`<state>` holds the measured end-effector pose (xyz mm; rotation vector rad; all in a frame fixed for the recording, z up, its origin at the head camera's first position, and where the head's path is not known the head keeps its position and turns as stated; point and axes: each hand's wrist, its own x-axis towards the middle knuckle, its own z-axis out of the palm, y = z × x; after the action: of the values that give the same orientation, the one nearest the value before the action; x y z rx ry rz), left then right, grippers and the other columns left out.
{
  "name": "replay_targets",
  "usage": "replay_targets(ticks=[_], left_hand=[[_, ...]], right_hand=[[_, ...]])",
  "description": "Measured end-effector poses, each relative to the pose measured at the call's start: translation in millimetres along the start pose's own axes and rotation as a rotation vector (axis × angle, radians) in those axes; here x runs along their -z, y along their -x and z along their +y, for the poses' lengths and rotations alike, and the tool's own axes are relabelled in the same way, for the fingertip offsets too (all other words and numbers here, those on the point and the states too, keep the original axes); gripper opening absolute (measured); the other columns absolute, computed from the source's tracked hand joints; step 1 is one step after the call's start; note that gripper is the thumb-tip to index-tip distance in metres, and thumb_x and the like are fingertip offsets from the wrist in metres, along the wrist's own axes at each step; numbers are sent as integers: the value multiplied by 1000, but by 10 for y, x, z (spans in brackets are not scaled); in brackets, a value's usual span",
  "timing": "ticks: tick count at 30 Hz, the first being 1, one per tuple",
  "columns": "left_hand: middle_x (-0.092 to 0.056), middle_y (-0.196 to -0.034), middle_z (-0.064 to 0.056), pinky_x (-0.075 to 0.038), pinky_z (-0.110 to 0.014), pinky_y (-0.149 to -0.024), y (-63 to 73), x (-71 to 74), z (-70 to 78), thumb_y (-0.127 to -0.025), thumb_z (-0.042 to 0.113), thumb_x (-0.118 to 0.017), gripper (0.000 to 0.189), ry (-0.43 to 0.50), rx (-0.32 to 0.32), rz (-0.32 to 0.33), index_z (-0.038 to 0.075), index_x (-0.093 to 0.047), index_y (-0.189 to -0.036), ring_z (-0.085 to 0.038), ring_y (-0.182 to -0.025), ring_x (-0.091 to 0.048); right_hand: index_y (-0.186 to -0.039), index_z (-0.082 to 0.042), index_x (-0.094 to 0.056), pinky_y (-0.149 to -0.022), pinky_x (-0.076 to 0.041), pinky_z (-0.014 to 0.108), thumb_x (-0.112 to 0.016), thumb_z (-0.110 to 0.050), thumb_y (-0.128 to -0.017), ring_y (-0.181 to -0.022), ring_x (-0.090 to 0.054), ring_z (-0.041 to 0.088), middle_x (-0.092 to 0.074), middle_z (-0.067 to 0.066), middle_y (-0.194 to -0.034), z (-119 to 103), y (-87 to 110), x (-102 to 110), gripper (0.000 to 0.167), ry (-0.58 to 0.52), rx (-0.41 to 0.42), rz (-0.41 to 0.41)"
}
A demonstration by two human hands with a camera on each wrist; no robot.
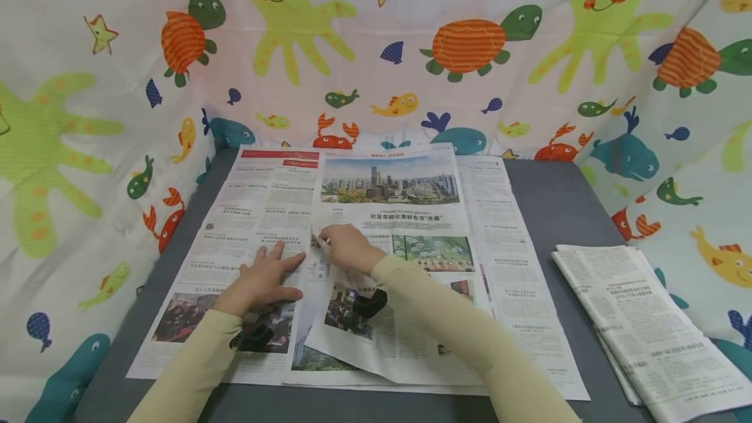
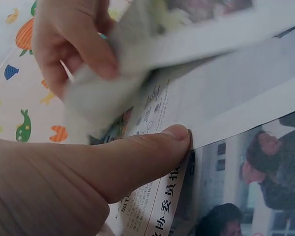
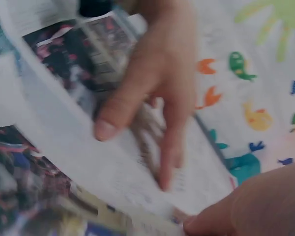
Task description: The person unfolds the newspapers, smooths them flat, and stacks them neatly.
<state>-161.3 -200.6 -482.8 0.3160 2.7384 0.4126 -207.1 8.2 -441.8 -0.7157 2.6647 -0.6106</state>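
A top newspaper page [image 1: 405, 344], printed with a city skyline photo, has its left edge lifted and creased. My right hand [image 1: 352, 248] pinches that edge near the page's middle; in the left wrist view the right hand [image 2: 76, 39] grips a blurred fold of paper [image 2: 105, 98]. My left hand [image 1: 261, 282] lies with fingers spread on the spread-out newspaper [image 1: 235, 214] at left. Its thumb [image 2: 142, 157] rests by a sheet's edge. In the right wrist view the left hand [image 3: 157, 73] is flat on the paper, and my right thumb and fingers are mostly out of sight.
A folded stack of newspaper [image 1: 652, 331] lies at the right of the grey table [image 1: 564, 207]. More newspaper sheets [image 1: 517, 279] spread out under the lifted page. A curtain [image 1: 352, 31] with sea animals hangs behind and at both sides.
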Motion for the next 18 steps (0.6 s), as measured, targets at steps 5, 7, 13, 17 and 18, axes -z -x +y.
replay_targets(ticks=[5, 7, 13, 17, 18], left_hand=[[-17, -166, -32, -23, -89, -100, -11, -15, -1, -82, 45, -83, 85, 4, 0, 1, 21, -46, -155, -65, -148, -14], [-18, -166, -33, -23, -89, -100, -6, -18, 3, -82, 44, -83, 85, 6, -3, 8, 20, -47, -155, -65, -148, -15], [-20, -165, -34, -24, -89, -99, 9, -12, 17, -80, 44, -85, 86, 0, -9, 21, 19, -48, -154, -66, -147, -17], [-24, -163, -35, -31, -87, -96, 7, 14, 4, -79, 43, -86, 86, -30, -42, 28, 17, -50, -152, -67, -144, -22], [-25, -162, -36, -34, -85, -96, 9, 26, -3, -79, 43, -86, 86, -37, -54, 30, 16, -51, -152, -67, -143, -25]], right_hand=[[-147, -7, -53, -67, -62, 34, -61, -2, -97, -108, -72, 28, -66, 19, -135, 171, 185, 463, 50, -287, -94, -67], [-149, -7, -49, -65, -63, 34, -63, -2, -97, -104, -73, 30, -66, 22, -133, 258, 295, 673, 54, -403, -148, -83], [-150, -4, -45, -73, -64, 41, -63, 1, -96, -96, -74, 29, -67, 26, -126, 689, 698, 1220, 57, -629, -223, -37], [-149, 0, -41, -75, -64, 42, -61, -1, -98, -90, -73, 21, -70, 21, -117, 1059, 1064, 1534, 54, -682, -232, 7], [-149, 1, -41, -75, -64, 42, -60, -2, -99, -89, -73, 19, -71, 19, -115, 1143, 1162, 1608, 54, -686, -239, 22]])
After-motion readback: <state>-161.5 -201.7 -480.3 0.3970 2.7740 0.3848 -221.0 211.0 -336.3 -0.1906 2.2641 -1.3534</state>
